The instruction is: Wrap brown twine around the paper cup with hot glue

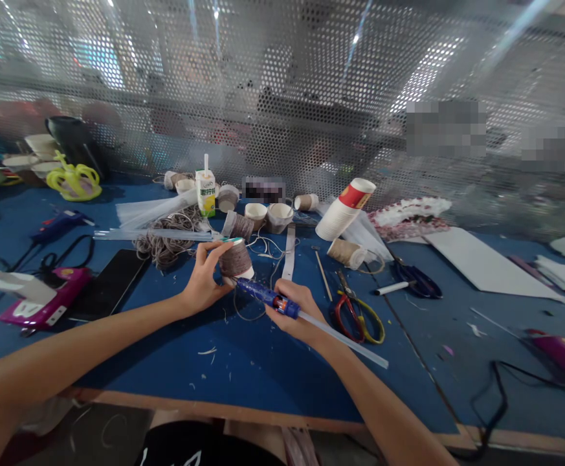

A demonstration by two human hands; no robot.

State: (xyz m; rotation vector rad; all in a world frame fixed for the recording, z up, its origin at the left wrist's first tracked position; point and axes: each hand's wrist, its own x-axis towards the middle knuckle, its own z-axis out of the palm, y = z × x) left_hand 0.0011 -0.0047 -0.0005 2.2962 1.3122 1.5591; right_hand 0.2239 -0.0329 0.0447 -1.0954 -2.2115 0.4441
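Observation:
My left hand [205,277] is closed around a small paper cup [236,260] wrapped in brown-grey cord, tipped over above the blue table. In my right hand [296,309] is a blue hot glue gun [261,293], a long clear glue stick [347,338] sticking out of its back. The gun's nozzle is at the lower edge of the cup, close to my left fingertips; whether it touches cannot be made out. A thin cord [250,316] hangs in a loop below the cup. Behind my left hand lies a tangled pile of brown-grey cord [168,238].
Beyond my hands stand cord-wrapped cups [237,225], a drink carton [206,194] and a stack of paper cups [343,212]. Scissors [354,314] lie right of my right hand. On the left are a phone [110,285], a magenta device [46,298] and another glue gun [59,223].

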